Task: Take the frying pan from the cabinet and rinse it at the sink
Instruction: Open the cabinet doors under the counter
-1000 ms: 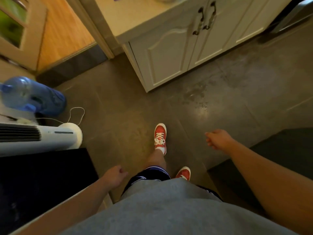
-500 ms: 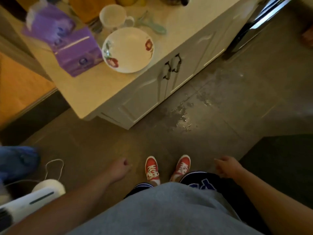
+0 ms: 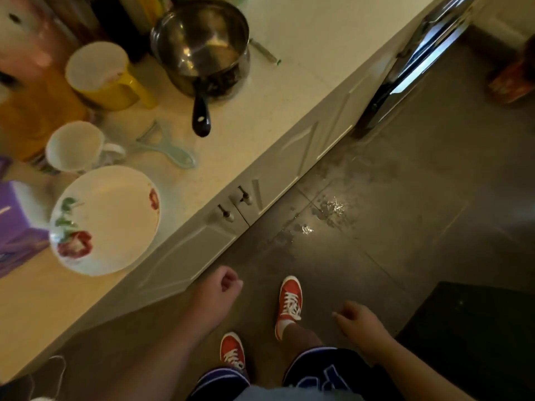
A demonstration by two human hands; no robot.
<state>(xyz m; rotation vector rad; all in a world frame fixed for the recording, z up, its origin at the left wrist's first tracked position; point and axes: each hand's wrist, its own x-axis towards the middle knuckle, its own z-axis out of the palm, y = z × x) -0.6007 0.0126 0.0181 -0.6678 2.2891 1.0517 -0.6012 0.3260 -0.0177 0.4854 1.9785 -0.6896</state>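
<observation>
White cabinet doors (image 3: 285,166) under the cream countertop (image 3: 312,36) are closed, with two dark handles (image 3: 234,205) side by side. No frying pan and no sink show in this view. My left hand (image 3: 221,295) hangs in a closed fist with nothing in it, just below and in front of the cabinet's lower edge. My right hand (image 3: 360,322) hangs loosely curled and empty over the floor, right of my red shoes (image 3: 289,302).
On the counter stand a steel saucepan (image 3: 202,44) with a black handle, a flowered bowl (image 3: 107,218), a white mug (image 3: 72,146), a yellow jug (image 3: 98,73), a peeler (image 3: 168,151) and a purple box (image 3: 17,227). A wet patch (image 3: 328,209) lies on the floor. A dark mat (image 3: 469,337) lies at the right.
I have walked up to the counter and my view has swung right along it; the saucepan and jug have come into view. Both hands stay empty at my sides.
</observation>
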